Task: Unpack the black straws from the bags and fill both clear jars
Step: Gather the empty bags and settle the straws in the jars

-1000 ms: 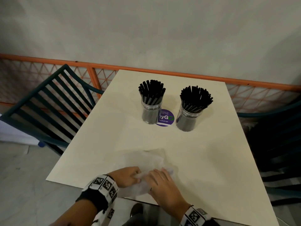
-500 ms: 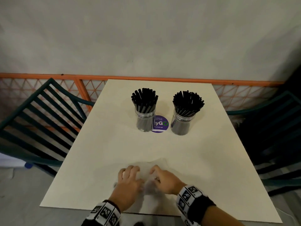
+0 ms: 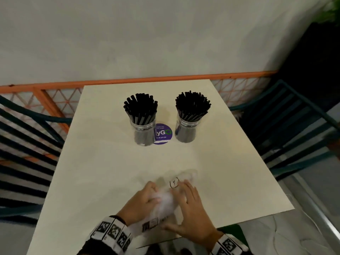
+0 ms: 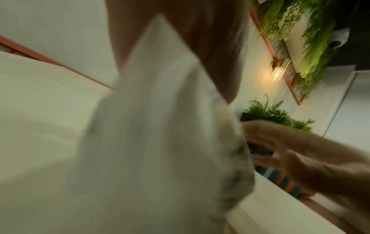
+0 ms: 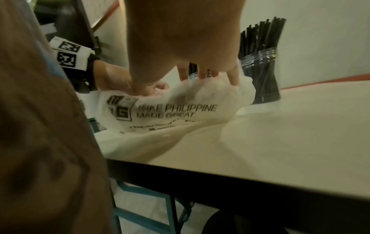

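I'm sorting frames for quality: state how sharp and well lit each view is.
Head view: dim, jars sharp, both hands and the plastic bag slightly smeared. Left wrist view: bag heavily motion-blurred, wall lamp glaring. Right wrist view: dim, bag print legible, brown sleeve out of focus.

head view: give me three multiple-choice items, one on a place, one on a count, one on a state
1. Where is the purple sticker?
A. between the jars
B. at the table's near edge
C. on the chair

2. How many jars hold straws?
A. one
B. two
C. three

3. What state is the bag in?
A. flat and spread
B. hanging off a chair
C. crumpled between both hands

Answers: 1 A, it lies between the left jar and right jar. 2 B, both show black straws. 3 C, left hand and right hand bunch it.
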`<state>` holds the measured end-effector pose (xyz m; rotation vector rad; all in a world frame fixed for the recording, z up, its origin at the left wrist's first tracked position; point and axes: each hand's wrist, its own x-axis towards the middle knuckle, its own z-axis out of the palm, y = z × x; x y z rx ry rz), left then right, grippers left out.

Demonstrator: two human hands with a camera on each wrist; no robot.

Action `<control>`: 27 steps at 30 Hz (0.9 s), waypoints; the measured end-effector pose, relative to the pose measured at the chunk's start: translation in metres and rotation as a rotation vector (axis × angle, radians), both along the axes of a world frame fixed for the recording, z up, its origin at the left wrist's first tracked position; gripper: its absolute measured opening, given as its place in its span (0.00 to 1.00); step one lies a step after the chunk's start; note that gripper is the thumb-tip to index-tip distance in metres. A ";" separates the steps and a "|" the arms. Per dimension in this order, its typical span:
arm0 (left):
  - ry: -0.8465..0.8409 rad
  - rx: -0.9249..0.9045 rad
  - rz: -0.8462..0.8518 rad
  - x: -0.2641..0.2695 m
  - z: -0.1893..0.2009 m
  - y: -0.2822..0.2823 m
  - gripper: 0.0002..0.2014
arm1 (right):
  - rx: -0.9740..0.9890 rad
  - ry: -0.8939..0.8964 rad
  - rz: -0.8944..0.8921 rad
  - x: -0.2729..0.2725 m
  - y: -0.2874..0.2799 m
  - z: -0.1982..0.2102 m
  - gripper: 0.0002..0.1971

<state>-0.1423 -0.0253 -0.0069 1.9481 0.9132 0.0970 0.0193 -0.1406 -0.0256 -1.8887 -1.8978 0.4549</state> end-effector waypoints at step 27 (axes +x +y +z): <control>-0.109 -0.241 -0.222 0.138 0.045 -0.105 0.08 | 0.224 0.424 -0.452 0.086 -0.140 0.059 0.25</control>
